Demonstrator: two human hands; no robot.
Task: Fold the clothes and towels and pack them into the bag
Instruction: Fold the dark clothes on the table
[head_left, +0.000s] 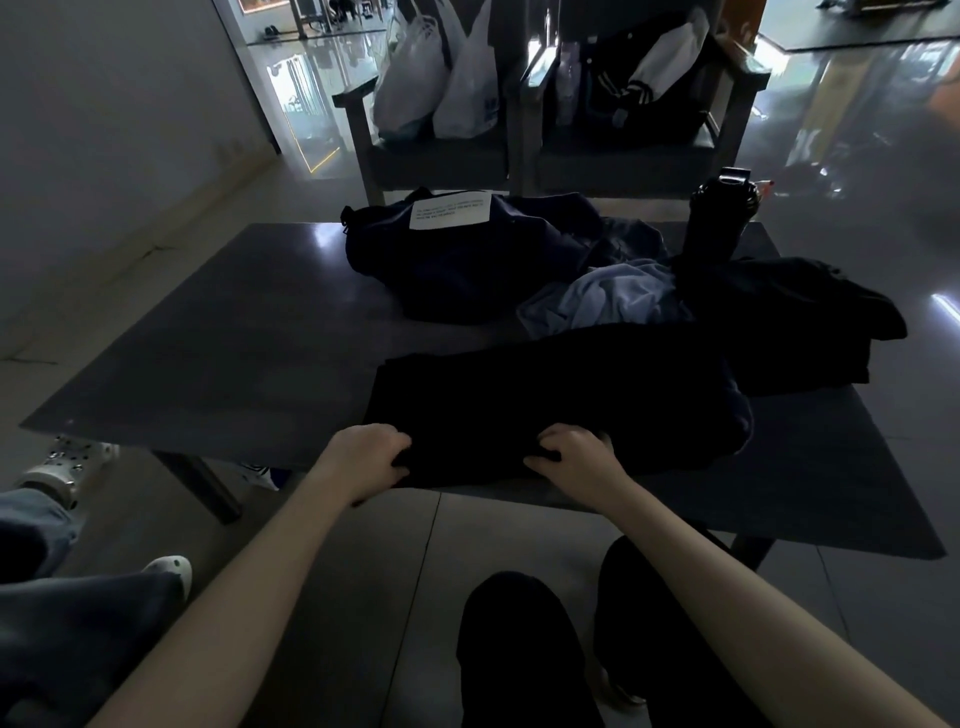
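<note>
Dim room, dark counter (234, 338) before you. Your left hand (371, 457) and right hand (576, 457) each grip the near hem of a black garment (545, 395) spread at the counter's near edge, fingers curled into the cloth (it is too dark to show its folds). Behind it lies a crumpled blue cloth (608, 296), touching a second black piece (779, 312) on the right. Your navy bag (441, 260), white label up, sits at the far side, just beside the blue cloth. Near the far right corner stands a dark bottle (719, 218).
</note>
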